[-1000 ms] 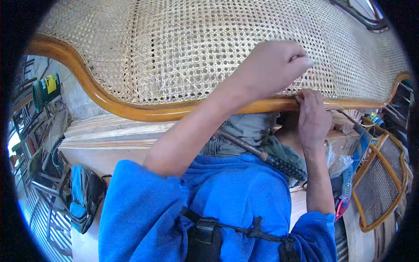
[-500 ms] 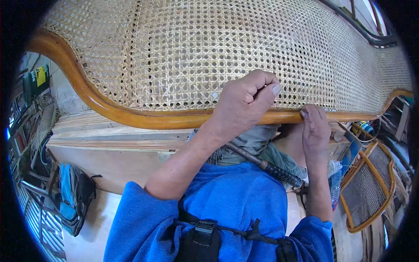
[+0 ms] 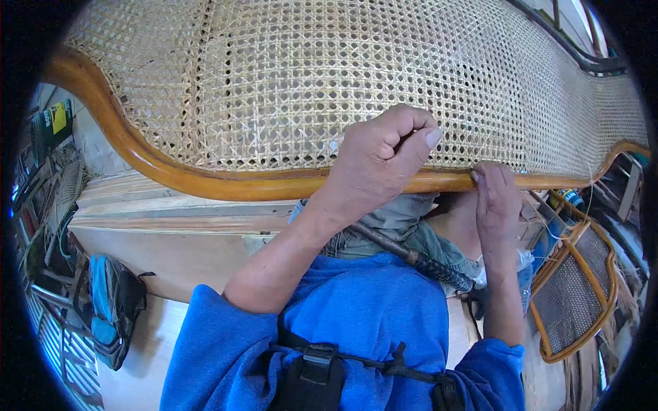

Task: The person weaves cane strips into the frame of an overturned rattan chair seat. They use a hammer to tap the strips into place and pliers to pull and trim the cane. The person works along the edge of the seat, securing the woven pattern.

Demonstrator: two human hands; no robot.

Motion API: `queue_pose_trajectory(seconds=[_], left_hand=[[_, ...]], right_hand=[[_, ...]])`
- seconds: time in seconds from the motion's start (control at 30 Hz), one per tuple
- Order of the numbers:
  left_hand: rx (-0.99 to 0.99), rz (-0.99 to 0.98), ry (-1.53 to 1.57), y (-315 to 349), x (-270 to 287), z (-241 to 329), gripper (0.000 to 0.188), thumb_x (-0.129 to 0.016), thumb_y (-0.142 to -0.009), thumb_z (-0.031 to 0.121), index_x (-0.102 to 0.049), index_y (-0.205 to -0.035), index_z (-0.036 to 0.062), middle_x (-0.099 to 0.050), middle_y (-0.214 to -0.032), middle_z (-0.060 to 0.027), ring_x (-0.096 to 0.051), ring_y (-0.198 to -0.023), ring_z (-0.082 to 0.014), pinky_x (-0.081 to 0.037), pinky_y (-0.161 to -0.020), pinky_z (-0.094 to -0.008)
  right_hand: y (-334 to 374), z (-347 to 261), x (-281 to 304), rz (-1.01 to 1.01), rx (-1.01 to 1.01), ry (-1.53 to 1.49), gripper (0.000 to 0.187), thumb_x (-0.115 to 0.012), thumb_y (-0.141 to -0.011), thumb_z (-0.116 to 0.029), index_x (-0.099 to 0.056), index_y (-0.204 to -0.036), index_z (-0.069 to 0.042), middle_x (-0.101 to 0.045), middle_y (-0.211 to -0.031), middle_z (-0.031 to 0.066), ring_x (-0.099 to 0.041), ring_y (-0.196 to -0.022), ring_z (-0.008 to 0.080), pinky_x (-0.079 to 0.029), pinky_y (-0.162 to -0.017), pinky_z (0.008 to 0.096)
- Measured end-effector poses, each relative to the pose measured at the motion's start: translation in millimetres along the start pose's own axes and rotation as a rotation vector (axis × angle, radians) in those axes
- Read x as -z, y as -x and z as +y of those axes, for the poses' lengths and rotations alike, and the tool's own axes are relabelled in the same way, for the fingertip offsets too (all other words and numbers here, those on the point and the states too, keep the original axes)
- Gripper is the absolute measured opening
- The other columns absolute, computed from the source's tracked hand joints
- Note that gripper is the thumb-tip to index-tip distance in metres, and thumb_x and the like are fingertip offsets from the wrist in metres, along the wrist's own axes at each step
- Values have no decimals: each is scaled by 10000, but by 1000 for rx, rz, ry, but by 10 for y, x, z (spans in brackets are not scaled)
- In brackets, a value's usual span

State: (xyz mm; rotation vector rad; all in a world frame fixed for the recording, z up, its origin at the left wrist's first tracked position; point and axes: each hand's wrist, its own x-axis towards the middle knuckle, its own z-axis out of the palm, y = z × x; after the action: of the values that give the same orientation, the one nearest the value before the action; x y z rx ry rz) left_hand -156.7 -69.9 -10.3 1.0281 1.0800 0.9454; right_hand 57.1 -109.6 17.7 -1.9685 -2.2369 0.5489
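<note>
A wide panel of woven cane webbing (image 3: 308,89) fills the upper part of the view, edged along its near side by a curved, varnished orange-brown wooden rail (image 3: 253,186). My left hand (image 3: 380,154) is closed in a pinch over that rail, thumb pressed against curled fingers; whatever it may hold is too small or hidden to make out. Farther right, my right hand (image 3: 496,195) grips the rail, its fingertips over the edge of the cane. Between my arms, a dark rod with a wrapped grip (image 3: 439,270) lies across my lap.
Stacked wooden boards (image 3: 171,212) lie beneath the rail on the left. A blue and black backpack (image 3: 113,312) rests at the lower left. Another cane piece with a wooden frame (image 3: 576,288) leans at the right, near a clear plastic bottle (image 3: 525,284). Beyond the panel runs a dark rail (image 3: 603,65).
The view has shifted slightly. My left hand, still closed, sits a touch higher and to the left; my right hand keeps its place on the rail.
</note>
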Motion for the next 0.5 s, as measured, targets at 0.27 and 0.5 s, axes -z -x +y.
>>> queue_pose_trajectory(seconds=[0.27, 0.5], left_hand=[[21, -6, -17, 25, 15, -2, 121, -564, -888, 102, -616, -945, 10, -569, -799, 19, -485, -727, -33, -415, -645, -188], [23, -3, 11, 4, -23, 55, 108, -574, -883, 100, -618, -932, 14, -578, -794, 12, -495, -723, -39, -422, -645, -192]], right_hand=[[-41, 33, 21, -66, 2, -33, 164, -523, -802, -33, -574, -953, -75, -584, -885, 116, -599, -787, 306, -485, -651, 373], [-255, 50, 143, -275, 91, -19, 113, -500, -787, 29, -530, -892, -3, -522, -810, 160, -537, -730, 343, -441, -642, 384]])
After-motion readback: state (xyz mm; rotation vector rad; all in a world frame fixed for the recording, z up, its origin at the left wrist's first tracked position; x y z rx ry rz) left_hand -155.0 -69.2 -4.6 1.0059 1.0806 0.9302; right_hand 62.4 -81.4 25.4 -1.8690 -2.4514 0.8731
